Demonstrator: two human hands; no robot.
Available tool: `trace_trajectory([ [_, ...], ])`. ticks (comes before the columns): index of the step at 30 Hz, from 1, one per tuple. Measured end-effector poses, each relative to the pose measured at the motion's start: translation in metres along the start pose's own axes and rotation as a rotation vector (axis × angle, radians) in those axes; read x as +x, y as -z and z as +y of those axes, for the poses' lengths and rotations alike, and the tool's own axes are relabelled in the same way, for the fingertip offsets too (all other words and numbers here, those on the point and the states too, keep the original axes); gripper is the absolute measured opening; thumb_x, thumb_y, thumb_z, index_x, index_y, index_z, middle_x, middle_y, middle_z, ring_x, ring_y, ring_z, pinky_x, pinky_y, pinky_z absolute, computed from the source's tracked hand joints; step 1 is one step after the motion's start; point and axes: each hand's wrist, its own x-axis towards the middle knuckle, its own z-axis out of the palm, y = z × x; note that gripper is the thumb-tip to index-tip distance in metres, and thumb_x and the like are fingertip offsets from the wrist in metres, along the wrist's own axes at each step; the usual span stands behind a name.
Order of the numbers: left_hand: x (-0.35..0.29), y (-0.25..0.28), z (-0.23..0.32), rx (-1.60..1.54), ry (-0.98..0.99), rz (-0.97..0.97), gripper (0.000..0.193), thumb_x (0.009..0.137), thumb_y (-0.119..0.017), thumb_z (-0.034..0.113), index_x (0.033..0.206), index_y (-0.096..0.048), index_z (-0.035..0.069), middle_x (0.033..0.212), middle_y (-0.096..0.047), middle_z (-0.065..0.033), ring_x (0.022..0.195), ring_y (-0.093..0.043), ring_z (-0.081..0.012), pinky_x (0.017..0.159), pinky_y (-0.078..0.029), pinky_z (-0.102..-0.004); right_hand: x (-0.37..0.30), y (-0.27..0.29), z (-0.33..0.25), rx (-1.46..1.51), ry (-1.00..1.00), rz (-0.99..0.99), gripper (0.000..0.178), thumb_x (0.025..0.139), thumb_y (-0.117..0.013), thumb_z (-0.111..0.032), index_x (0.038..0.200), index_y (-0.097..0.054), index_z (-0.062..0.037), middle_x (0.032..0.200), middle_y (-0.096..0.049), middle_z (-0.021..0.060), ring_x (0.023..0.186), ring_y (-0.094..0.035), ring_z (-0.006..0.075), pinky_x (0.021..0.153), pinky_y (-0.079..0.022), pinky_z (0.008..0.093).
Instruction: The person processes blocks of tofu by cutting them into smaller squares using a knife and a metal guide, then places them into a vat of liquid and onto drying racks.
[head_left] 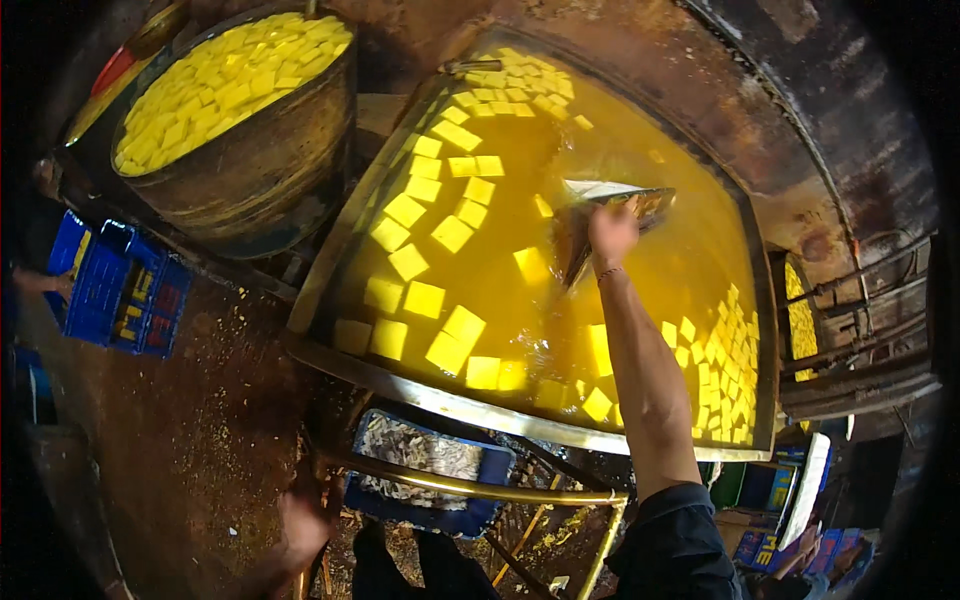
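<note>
Gripping the dark scoop (655, 206) at its near edge, the right hand (613, 232) reaches far across the vat (480, 402), and that long reach looks like the main risk: wet fingers could slip on the edge and let the tool sink into the cloudy yellow liquid (690, 255). A hard sweep might also chip or crush the yellow blocks (424, 299), which look soft, since one lies just left of the scoop and more lie close by the bare forearm (650, 410). Too quick a push could slop liquid over the near rim, onto the blue tub (492, 490) below. The scoop sits near the middle of the vat, partly in the liquid, its pale upper edge clear of it; the right hand is curled on it, though some fingers are hidden. Blocks spread to the left of that hand, to its near right and along the far end. The left hand (303, 525) is well apart from the scoop, outside the vat beside the brass rail (440, 482); it is blurred, so I cannot tell whether it is spread or holding anything.
</note>
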Motion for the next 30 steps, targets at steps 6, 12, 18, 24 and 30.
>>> trace_trajectory([
  [6,0.001,0.008,0.008,0.124,0.117,-0.045,0.052,0.085,-0.066,0.019,0.127,-0.042,-0.002,0.067,-0.063,-0.0233,0.057,-0.063,-0.0436,0.052,-0.049,-0.0532,-0.047,-0.061,-0.067,-0.215,0.096,-0.173,0.089,0.079,-0.068,-0.033,0.153,-0.021,-0.0206,0.137,-0.05,0.0124,0.123,-0.037,0.0433,0.088,-0.045,0.0673],
  [12,-0.004,0.009,0.007,0.276,0.123,0.001,0.042,0.084,-0.067,0.027,0.113,-0.05,0.002,0.063,-0.062,-0.0221,0.057,-0.062,-0.0444,0.051,-0.048,-0.0557,-0.071,-0.054,-0.133,-0.318,0.282,-0.279,0.086,0.074,-0.071,-0.032,0.15,-0.03,-0.028,0.153,-0.032,0.0011,0.128,-0.033,0.0413,0.088,-0.046,0.0666],
  [18,-0.013,0.004,-0.008,0.273,-0.071,0.218,0.044,0.084,-0.067,0.037,0.107,-0.056,0.002,0.078,-0.065,-0.0246,0.069,-0.065,-0.043,0.058,-0.051,-0.0528,-0.068,0.025,-0.178,-0.13,0.444,-0.373,0.081,0.071,-0.067,-0.02,0.146,-0.038,-0.0322,0.13,-0.059,0.0052,0.124,-0.043,0.0358,0.096,-0.047,0.0591],
  [24,-0.007,0.002,0.013,0.316,-0.173,0.354,0.057,0.081,-0.069,0.041,0.116,-0.055,-0.002,0.105,-0.061,-0.0261,0.093,-0.061,-0.043,0.077,-0.05,-0.0506,-0.015,0.174,-0.162,0.099,0.524,-0.397,0.076,0.066,-0.061,-0.014,0.14,-0.051,-0.0279,0.108,-0.066,0.0286,0.104,-0.061,0.035,0.09,-0.051,0.0465],
  [30,0.038,-0.023,0.161,-0.277,-0.372,0.262,0.072,0.088,-0.066,0.04,0.138,-0.038,-0.002,0.131,-0.05,-0.0244,0.119,-0.051,-0.0393,0.103,-0.039,-0.0466,-0.093,0.359,-0.166,0.177,0.84,-0.283,0.077,0.063,-0.058,-0.015,0.139,-0.052,-0.0183,0.119,-0.065,0.021,0.109,-0.059,0.0366,0.102,-0.041,0.046],
])
